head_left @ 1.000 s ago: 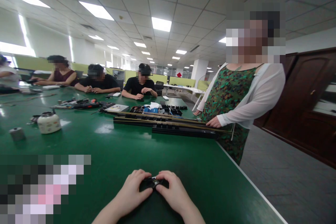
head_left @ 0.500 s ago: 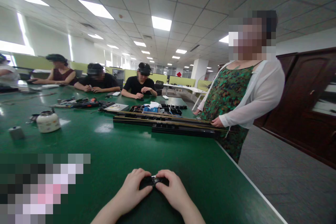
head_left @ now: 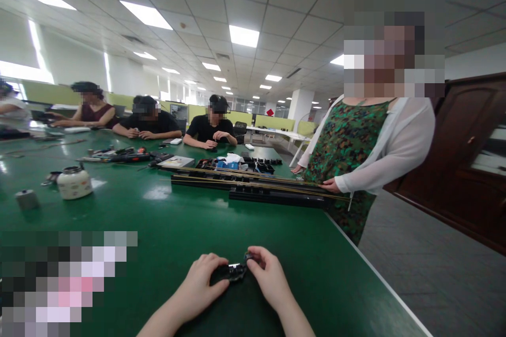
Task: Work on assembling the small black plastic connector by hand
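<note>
Hands meet low in the centre of the frame, where you are working a small black part [head_left: 232,272] just above the green table [head_left: 166,221]. Your left hand [head_left: 201,281] curls around its left end, fingers pressed together over it; your right hand [head_left: 265,276] pinches a tiny dark piece at the part's upper right corner between thumb and fingertips. This looks like the fitting stage, seating that small piece into the body. Judging from this, your next move calls for a steady left-hand hold and a fine, aligned push from the right. You can see the part is dark and compact, with a glint of bright metal on top; its finer detail is too small to tell
</note>
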`<action>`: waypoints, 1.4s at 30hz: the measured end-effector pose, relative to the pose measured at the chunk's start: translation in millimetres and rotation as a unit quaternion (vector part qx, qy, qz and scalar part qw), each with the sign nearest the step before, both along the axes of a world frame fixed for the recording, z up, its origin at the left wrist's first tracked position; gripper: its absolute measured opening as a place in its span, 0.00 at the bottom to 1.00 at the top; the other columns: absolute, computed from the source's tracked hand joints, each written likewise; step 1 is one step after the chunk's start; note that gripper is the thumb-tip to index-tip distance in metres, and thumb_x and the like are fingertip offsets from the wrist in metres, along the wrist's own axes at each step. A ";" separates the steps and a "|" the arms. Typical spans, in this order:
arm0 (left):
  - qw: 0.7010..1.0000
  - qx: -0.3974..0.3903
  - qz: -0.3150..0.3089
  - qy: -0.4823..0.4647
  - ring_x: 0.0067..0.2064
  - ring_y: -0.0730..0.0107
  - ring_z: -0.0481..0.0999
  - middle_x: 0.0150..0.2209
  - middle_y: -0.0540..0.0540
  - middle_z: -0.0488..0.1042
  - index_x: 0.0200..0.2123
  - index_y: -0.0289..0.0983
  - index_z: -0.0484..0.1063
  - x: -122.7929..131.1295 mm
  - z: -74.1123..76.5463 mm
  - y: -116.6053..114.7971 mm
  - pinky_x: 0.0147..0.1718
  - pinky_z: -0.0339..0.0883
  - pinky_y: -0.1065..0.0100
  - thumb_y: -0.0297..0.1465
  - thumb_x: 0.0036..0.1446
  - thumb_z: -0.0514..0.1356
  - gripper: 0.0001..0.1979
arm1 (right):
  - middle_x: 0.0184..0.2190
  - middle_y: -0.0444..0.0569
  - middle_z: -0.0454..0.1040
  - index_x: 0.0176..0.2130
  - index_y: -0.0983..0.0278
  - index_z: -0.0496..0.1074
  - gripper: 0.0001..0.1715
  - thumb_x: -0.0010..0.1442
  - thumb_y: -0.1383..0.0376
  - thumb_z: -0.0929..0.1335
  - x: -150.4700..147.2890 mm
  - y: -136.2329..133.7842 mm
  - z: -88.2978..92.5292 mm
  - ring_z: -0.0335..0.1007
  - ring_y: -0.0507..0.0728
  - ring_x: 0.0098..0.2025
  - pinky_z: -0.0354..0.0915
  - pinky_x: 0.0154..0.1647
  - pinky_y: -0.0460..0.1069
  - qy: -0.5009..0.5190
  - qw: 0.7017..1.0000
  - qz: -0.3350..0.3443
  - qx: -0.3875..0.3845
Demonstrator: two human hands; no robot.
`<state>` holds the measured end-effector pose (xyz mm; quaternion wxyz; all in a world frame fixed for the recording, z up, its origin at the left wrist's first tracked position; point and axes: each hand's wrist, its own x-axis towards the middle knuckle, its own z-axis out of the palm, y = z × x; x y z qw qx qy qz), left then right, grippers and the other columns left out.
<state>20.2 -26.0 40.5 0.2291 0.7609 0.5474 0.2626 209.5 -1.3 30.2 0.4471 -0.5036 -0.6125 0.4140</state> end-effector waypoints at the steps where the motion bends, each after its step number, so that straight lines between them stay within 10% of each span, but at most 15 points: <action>1: 1.000 0.001 0.001 -0.001 0.44 0.61 0.69 0.40 0.46 0.73 0.41 0.40 0.70 -0.3 -1.1 0.4 0.46 0.60 0.62 0.33 0.47 0.57 0.15 | 0.39 0.51 0.77 0.40 0.65 0.72 0.17 0.48 0.66 0.67 0.7 0.5 0.2 0.72 0.58 0.43 0.64 0.48 0.53 0.008 1.000 -0.010 0.004; 18: 1.000 0.008 0.000 -0.003 0.45 0.61 0.69 0.40 0.46 0.73 0.42 0.41 0.70 -0.1 -1.7 -0.7 0.47 0.60 0.62 0.31 0.47 0.56 0.16 | 0.41 0.53 0.76 0.44 0.64 0.71 0.22 0.50 0.58 0.65 11.5 1.2 8.4 0.71 0.60 0.43 0.66 0.46 0.53 0.021 0.987 -0.147 0.069; 42: 1.000 0.002 -0.003 0.002 0.45 0.61 0.69 0.41 0.46 0.73 0.43 0.39 0.70 1.4 1.5 -0.5 0.47 0.59 0.62 0.30 0.47 0.55 0.17 | 0.43 0.52 0.75 0.48 0.62 0.69 0.23 0.52 0.61 0.64 10.3 -3.0 9.7 0.69 0.60 0.46 0.64 0.49 0.54 -0.053 0.992 -0.101 0.051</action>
